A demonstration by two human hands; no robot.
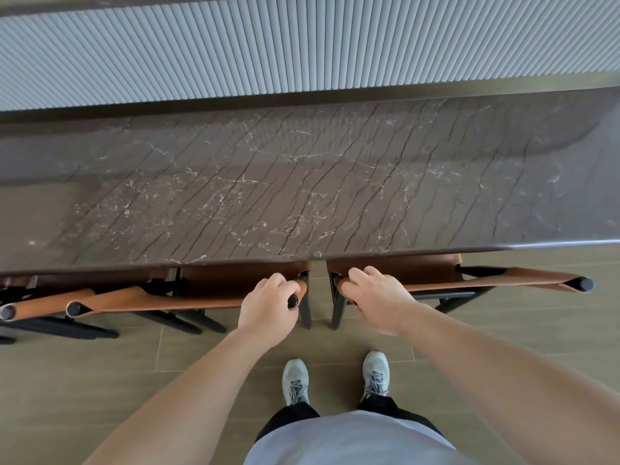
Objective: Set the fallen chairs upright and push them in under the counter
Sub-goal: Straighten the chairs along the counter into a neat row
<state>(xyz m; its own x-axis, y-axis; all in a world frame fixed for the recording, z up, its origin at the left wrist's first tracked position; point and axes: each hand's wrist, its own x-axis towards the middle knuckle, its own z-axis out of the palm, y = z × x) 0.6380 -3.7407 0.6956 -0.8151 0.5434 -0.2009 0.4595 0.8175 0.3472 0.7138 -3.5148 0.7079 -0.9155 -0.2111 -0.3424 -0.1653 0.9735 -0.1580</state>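
Hands grasp chair backs: left hand [268,305] one chair [188,297], right hand [379,298] its neighbour [469,280] (both upright).

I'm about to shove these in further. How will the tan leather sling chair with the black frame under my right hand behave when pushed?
The tan leather sling chair probably slides rather than rolls: its black legs show no wheels. The leather back will likely flex, so the right hand does better pushing on the rigid rail. It stands upright and looks unlikely to tip.
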